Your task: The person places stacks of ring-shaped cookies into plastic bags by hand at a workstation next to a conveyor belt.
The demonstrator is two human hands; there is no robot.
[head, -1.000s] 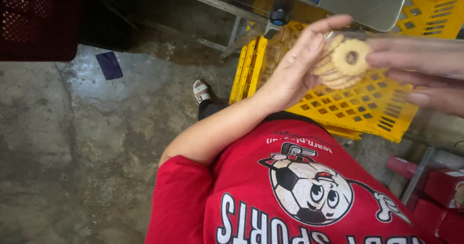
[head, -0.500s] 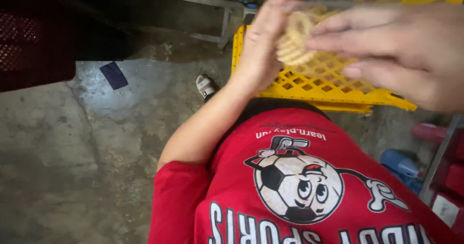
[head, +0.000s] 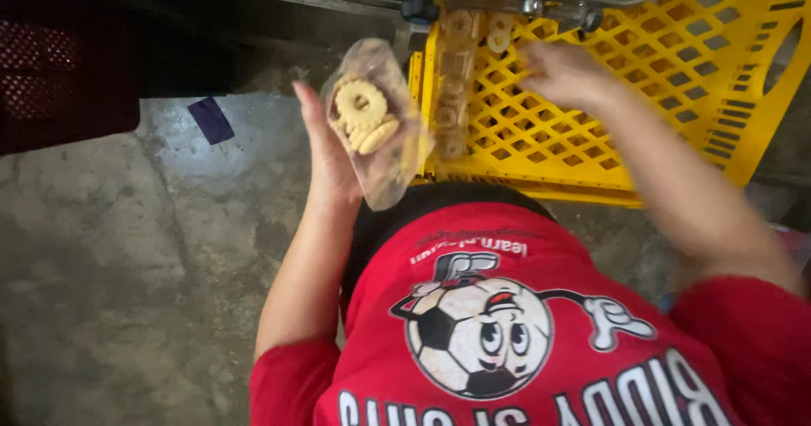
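Left hand (head: 325, 160) pinches a clear bag (head: 380, 130) of ring cookies (head: 361, 109) (upright). Right hand (head: 562, 71), grip loosely spread, reaches into the yellow crate (head: 642, 113).

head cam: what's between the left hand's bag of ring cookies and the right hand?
In the head view, a column of ring cookies over the yellow crate lies between the clear bag in the left hand and the right hand.

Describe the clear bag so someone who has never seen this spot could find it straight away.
Start at the big yellow crate under the metal machine edge. Just past its left rim, the left hand holds up a clear bag above the concrete floor. It alone is see-through plastic with pale ring biscuits stacked inside; the other rings lie loose in a row on the crate, near the right hand.
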